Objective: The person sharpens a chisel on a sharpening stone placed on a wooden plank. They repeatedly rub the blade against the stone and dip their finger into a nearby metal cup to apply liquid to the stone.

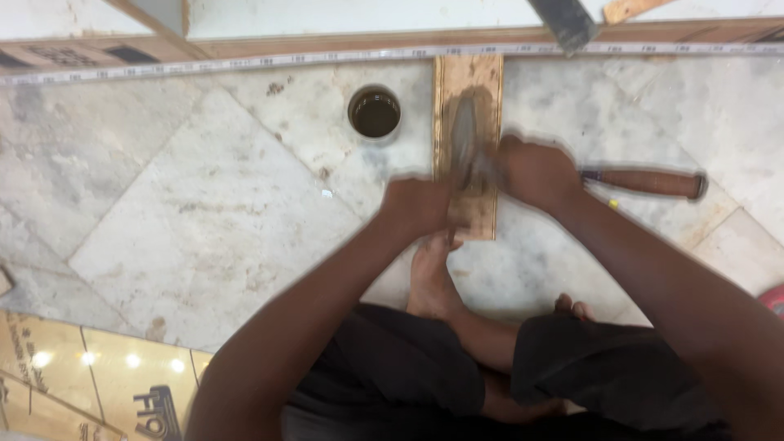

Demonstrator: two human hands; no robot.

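On the marble floor [204, 212], my left hand [416, 208] pins the wood strip [467, 82] while my right hand [535, 171] grips the blurred hammer [653, 182]; a mistimed blow could strike my fingers.

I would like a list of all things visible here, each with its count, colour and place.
wood strip: 1, light brown, on the floor under both hands
hammer: 1, brown handle, right of the hands; head blurred
cup: 1, dark liquid inside, left of the strip
tape measure: 1, white, along the top
floor: marble, grey-white
board: 1, glossy tan, bottom left
foot: 1, bare, at the strip's near end
left hand: 1, on the strip
right hand: 1, gripping the hammer
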